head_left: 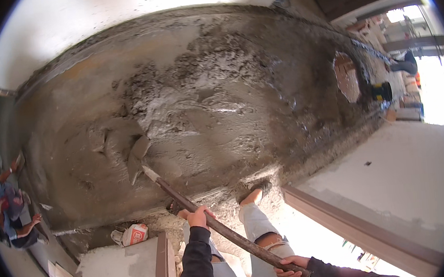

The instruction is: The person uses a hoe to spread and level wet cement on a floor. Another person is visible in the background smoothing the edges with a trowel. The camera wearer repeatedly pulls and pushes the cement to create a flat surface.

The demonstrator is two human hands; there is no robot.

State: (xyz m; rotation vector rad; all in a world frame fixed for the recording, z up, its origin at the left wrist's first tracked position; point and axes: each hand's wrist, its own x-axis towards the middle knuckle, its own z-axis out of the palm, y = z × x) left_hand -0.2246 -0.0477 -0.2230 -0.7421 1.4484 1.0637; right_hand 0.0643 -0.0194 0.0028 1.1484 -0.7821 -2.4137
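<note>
Both my hands grip the long wooden handle of a shovel [236, 239], which slants from the lower right up to the left. My left hand [199, 217] is wrapped around the shaft about midway, and my right hand [293, 268] closes around its rear end. The shovel's blade [138, 154], coated in grey, rests in a wide spread of wet mortar [193, 109]. The mortar looks lumpy towards the back and smoother on the left; part of the blade's edge blends into it.
A co-worker [12, 207] is low down at the far left, hands near the mortar's edge. A crumpled paper bag [135, 234] lies beside a low wall block [114, 269]. To the right are a pinkish-brown patch [346, 77] and a black bucket [381, 92]. My feet stand along the near edge.
</note>
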